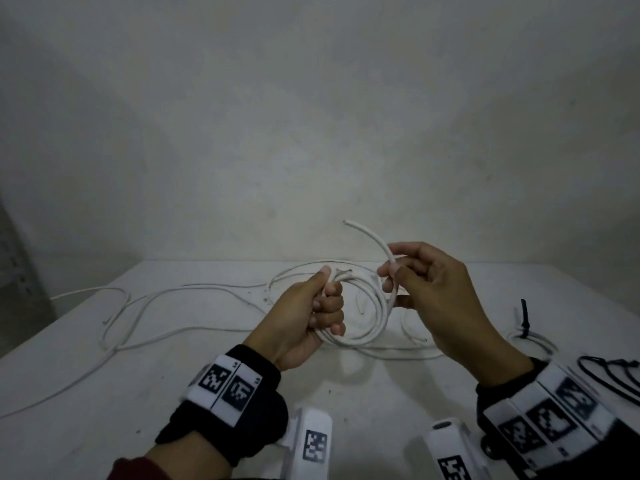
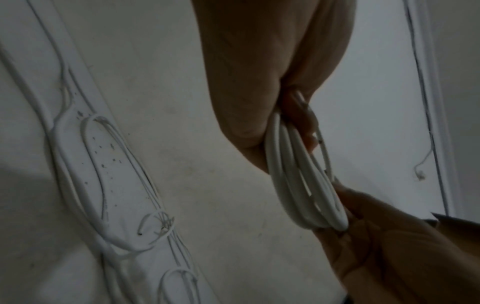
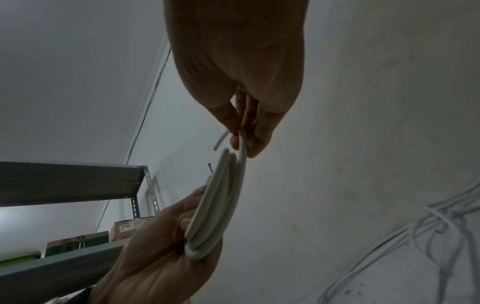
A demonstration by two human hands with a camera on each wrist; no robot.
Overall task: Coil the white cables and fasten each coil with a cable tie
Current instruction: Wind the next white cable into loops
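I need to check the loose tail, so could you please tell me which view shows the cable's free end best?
The head view: the free end arcs clear above the right hand. The right wrist view shows a short stub; the left wrist view hides it.

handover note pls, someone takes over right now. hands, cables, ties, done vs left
Left hand: grips the white cable coil at one side, held above the white table.
Right hand: pinches the coil's free cable end, which sticks up.
Loose white cables lie uncoiled on the table, left and behind.
Done: one white coil already fastened with a black cable tie, far right. More black ties lie beside it.
Left: wrap in the last end, tie this coil, then coil and tie the loose cables.
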